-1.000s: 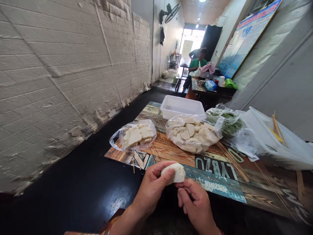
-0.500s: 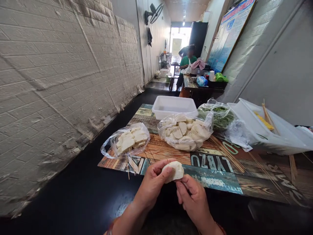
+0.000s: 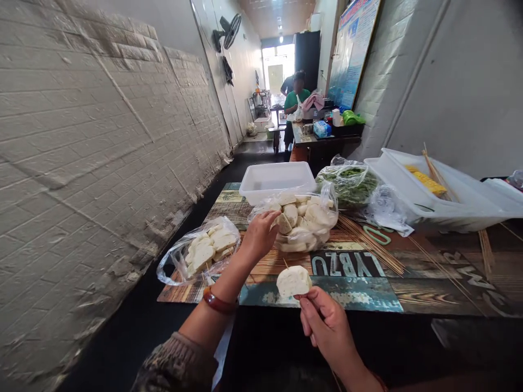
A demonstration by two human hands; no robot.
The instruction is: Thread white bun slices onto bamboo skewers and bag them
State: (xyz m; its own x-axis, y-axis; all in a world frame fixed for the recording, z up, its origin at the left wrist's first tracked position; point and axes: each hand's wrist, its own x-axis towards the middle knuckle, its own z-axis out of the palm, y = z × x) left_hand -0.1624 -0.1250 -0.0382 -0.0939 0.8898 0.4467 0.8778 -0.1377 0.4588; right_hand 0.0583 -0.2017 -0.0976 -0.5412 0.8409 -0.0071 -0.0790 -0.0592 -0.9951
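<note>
My right hand (image 3: 324, 321) pinches a thin wooden skewer close below a thick white slice of food (image 3: 293, 281). The skewer's tip (image 3: 285, 262) pokes out above the slice. My left hand (image 3: 261, 234) reaches over a clear plastic bag (image 3: 333, 215) full of similar white slices (image 3: 312, 215). Its fingers are stretched out at the bag's near left side, by a slice; whether they touch it is hard to tell. Left of that arm, a second clear bag (image 3: 165, 269) holds skewered white slices (image 3: 206, 245).
Behind the bags stands a white plastic tub (image 3: 278, 177). Bagged greens (image 3: 351, 185), loose skewers (image 3: 373, 245), green-handled scissors (image 3: 376, 235) and white trays (image 3: 461, 209) with yellow food (image 3: 427, 181) are at the right. A person (image 3: 295, 103) in green is at a farther table.
My left hand has let go of the white slice and moved forward to the large bag. My right hand keeps the skewer, whose tip now shows above the slice. The view has shifted right.
</note>
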